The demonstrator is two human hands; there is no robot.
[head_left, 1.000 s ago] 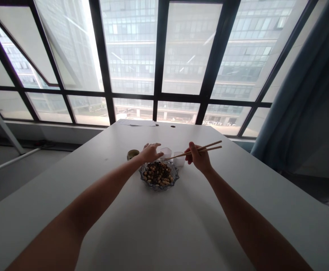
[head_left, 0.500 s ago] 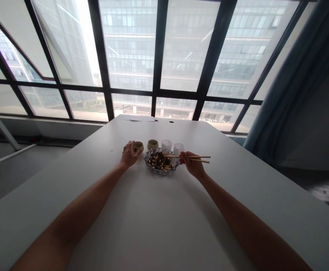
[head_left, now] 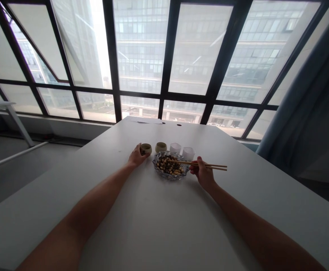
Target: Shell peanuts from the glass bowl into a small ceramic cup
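My left hand (head_left: 136, 156) is closed around the near-left side of a small round tan cup (head_left: 146, 148) with a dark pattern, which stands on the table. In my right hand (head_left: 205, 175) is a pair of wooden chopsticks (head_left: 213, 166), pointing left with the tips over a clear, scalloped glass bowl (head_left: 158, 172). Mixed nuts and dark seeds or beans (head_left: 170, 165) fill that bowl. Whether the tips pinch a piece is too small to tell. Behind the bowl stand a second tan cup (head_left: 161, 146) and two translucent white cups, one left (head_left: 175, 147) and one right (head_left: 188, 153).
Everything stands on a long white table (head_left: 153, 218). White paper (head_left: 144, 120) lies at its far end, near a dark round hole (head_left: 179, 125). Large windows rise beyond. A blue curtain (head_left: 291, 109) hangs at right, and another white table (head_left: 17, 116) stands at left.
The view has shifted, so everything sits further right in it. My left fingers have wrapped more closely round the tan cup. The chopsticks lie closer together, their tips still over the bowl.
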